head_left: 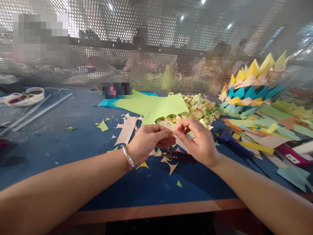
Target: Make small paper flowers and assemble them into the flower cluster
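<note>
Above the blue tabletop, my left hand [152, 140], with a silver bracelet at the wrist, has its thumb and fingers pinched together. My right hand [198, 140] is also closed in a pinch, its fingertips meeting those of the left. Whatever small piece lies between them is too hidden to name. Under the hands are paper scraps [171, 165] and a dark tool [182, 156], partly covered. Just beyond lie a light green paper sheet [151, 106], a pale pink paper strip [127, 130] and a heap of small cut paper pieces [202, 107].
At right stand stacked zigzag paper bands [246, 93] beside loose coloured strips [271, 140] and a blue glue gun [232, 143]. Clear sticks [44, 111] and a white looped band [26, 99] lie at left. A perforated screen [161, 36] closes the back; blurred people show behind it.
</note>
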Motion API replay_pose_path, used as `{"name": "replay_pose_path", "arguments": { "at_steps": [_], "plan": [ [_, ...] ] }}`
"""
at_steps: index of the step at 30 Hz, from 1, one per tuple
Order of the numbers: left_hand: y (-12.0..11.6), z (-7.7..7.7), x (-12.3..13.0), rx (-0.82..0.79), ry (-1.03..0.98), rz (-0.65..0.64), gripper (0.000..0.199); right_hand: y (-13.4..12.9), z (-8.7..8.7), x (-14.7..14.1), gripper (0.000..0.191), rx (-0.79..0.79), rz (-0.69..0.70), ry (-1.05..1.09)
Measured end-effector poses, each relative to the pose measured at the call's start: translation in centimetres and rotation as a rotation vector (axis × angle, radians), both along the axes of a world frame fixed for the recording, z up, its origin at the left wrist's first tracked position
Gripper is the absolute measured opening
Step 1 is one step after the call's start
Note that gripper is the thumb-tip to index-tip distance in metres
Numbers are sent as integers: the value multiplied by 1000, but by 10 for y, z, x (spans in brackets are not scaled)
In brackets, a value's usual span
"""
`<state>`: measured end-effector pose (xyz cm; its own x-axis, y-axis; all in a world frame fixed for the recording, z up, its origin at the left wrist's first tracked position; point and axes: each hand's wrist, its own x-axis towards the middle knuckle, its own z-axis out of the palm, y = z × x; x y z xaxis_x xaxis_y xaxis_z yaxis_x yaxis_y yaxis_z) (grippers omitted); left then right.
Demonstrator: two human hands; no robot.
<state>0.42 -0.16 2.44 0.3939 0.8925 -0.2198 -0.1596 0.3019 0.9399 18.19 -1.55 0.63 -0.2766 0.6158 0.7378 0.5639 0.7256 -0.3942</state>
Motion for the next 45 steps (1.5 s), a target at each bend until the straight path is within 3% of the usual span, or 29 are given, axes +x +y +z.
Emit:
{"name": "replay_pose_path", "arguments": {
  "at_steps": [9, 15, 36, 45],
  "plan": [
    [-4, 3, 4, 4, 52, -70, 15, 0, -1, 0, 8, -200, 41, 92],
    [-4, 0, 2, 11, 43, -56, 14, -1, -1, 2, 9, -223, -9, 95],
    [4, -4, -3, 12, 86, -91, 17, 4, -8, 5, 8, -333, 62, 114],
    [5, -8, -3, 106, 95, -71, 17, 4, -7, 6, 7, -326, 67, 157]
  ]
}}
